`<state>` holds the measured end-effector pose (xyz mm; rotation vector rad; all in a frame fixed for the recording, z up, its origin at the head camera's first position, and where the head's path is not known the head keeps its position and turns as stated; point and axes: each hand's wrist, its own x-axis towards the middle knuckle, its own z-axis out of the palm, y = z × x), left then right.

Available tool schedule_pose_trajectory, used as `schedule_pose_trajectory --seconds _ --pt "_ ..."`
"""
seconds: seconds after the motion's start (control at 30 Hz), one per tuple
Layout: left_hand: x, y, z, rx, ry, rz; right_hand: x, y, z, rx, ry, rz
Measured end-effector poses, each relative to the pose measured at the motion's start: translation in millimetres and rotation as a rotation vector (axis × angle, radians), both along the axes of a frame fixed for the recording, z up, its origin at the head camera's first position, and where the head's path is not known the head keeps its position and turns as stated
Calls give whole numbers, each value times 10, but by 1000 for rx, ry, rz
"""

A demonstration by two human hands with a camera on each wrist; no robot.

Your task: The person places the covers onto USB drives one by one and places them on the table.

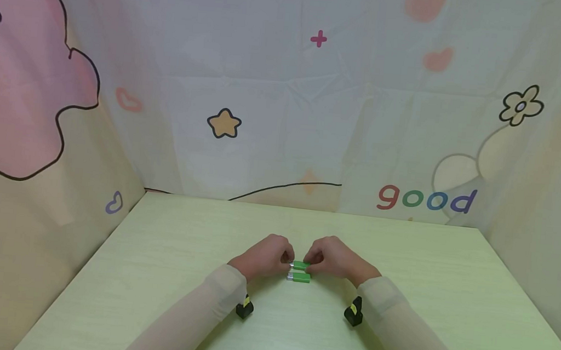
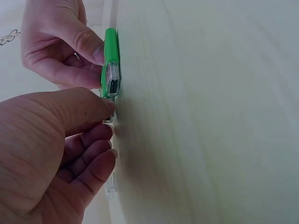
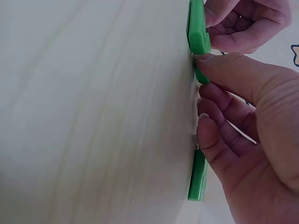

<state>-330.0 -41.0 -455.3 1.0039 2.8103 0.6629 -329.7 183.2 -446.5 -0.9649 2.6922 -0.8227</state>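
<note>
In the head view, two green USB flash drives with clear-capped ends lie parallel on the table. My left hand [image 1: 266, 255] pinches the clear end of the farther flash drive [image 1: 298, 265]. From the other side, my right hand [image 1: 338, 258] holds its green end between thumb and finger. The nearer flash drive [image 1: 301, 278] lies untouched in front of both hands, clear end to the left. Behind my right fingers another green flash drive [image 3: 198, 176] shows in the right wrist view. A clear end piece [image 2: 111, 183] peeks out past my left fingers, the rest hidden.
The pale wooden table [image 1: 171, 304] spreads out around both hands. Printed cloth [image 1: 276, 103] hangs at the back and both sides. A small black device is strapped below each sleeve cuff.
</note>
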Motion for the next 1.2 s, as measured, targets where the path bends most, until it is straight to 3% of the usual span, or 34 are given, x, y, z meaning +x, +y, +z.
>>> schedule_pose_trajectory --seconds 0.6,0.83,0.97,1.07,1.2 --pt "13 -26 18 -18 -12 7 7 -23 5 12 -51 -33" --pt "-11 -86 44 18 -87 37 4 19 47 37 -23 -102" --pt "-29 -130 101 47 -112 57 2 93 116 23 6 -97" --pt "-57 -164 129 35 -66 55 -19 171 156 -3 35 -108" --pt "-134 -220 136 -13 54 20 -40 262 208 -18 66 -149"
